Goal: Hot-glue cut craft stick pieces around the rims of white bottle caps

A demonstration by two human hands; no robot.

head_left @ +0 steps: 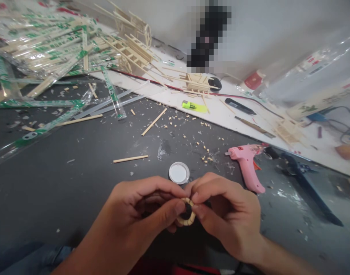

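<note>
A small ring made of short wooden pieces is held up near the table's front edge. My left hand pinches its left side between thumb and fingers. On the ring's other side, my right hand closes thumb and forefinger at its upper right edge. Parts of the ring are hidden behind my fingertips. Just beyond my hands a round white lid-like disc with a clear rim lies on the dark table. To the right of my right hand rests a pink glue gun.
Wooden sticks and tiny cut bits lie scattered. Wrapped chopsticks pile up at the far left. Stick-built models, a yellow highlighter and a craft knife sit on a white board. A dark blue tool lies right.
</note>
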